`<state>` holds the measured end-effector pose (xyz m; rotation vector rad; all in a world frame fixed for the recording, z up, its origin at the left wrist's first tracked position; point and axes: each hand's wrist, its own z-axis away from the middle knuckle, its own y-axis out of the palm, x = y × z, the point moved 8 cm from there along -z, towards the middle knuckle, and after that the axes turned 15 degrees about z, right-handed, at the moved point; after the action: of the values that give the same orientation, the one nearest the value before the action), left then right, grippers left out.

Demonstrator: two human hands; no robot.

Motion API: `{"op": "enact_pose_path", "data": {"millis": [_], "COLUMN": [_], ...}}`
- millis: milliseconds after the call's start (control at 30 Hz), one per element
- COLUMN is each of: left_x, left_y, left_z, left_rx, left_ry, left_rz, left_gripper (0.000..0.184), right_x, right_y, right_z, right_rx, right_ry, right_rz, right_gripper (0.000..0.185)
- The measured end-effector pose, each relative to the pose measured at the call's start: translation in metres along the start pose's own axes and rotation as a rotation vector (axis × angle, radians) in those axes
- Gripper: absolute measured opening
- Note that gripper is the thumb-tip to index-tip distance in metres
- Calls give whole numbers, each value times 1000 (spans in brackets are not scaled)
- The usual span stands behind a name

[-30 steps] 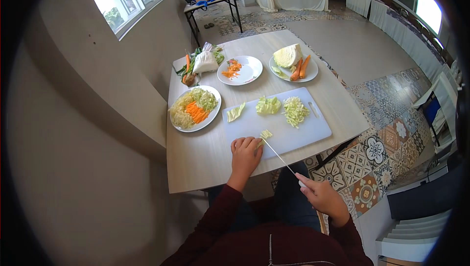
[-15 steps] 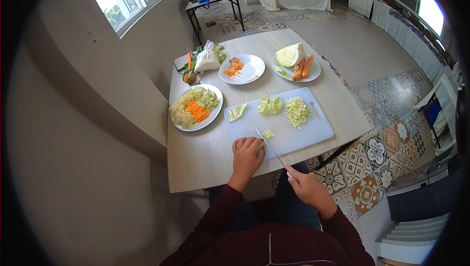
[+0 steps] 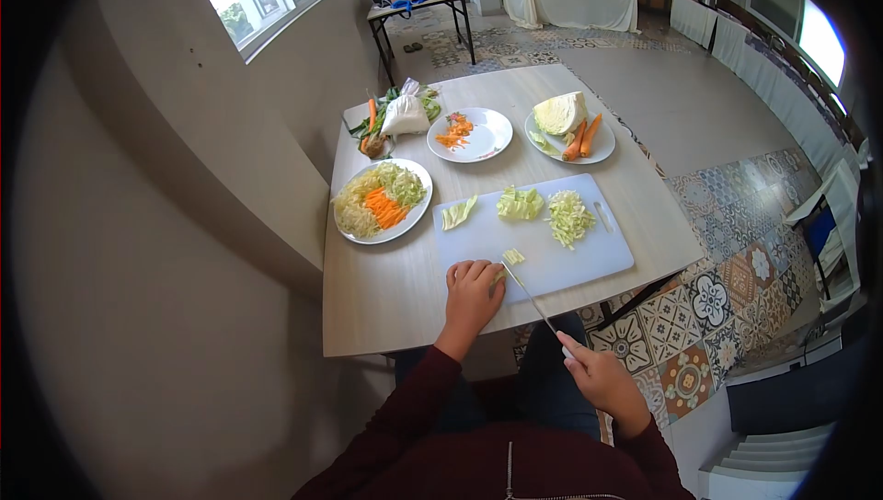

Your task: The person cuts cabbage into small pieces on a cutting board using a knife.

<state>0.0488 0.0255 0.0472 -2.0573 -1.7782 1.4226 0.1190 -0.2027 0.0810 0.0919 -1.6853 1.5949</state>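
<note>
Clamping a white-handled steel knife (image 3: 529, 297) in our right grip (image 3: 596, 373); left grip (image 3: 475, 293) over a pale-green cabbage piece (image 3: 498, 276) on the white rectangular board (image 3: 570, 265), can't tell if closed. Left round white plate (image 3: 407, 226): pale shreds (image 3: 402, 187), orange strips (image 3: 384, 209); middle plate (image 3: 487, 138): orange scraps (image 3: 452, 133); right plate (image 3: 606, 146): cabbage wedge (image 3: 560, 114), two carrots (image 3: 590, 135).

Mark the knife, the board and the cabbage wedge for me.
Knife (image 3: 529, 297): head view, middle of the blade.
Board (image 3: 567, 267): head view, bare surface below the chopped pile.
Cabbage wedge (image 3: 557, 115): head view, middle of its pale cut side.
</note>
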Motion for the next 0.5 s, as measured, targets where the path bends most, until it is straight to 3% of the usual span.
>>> {"op": "enact_pose_path", "data": {"millis": [500], "left_x": [6], "left_y": [0], "left_z": [4], "left_rx": [-43], "left_ry": [-17], "left_rz": [25], "left_gripper": [22], "right_x": [-5], "right_y": [-13], "right_z": [16], "right_rx": [81], "right_ry": [83], "right_rz": [-27], "right_gripper": [44]}}
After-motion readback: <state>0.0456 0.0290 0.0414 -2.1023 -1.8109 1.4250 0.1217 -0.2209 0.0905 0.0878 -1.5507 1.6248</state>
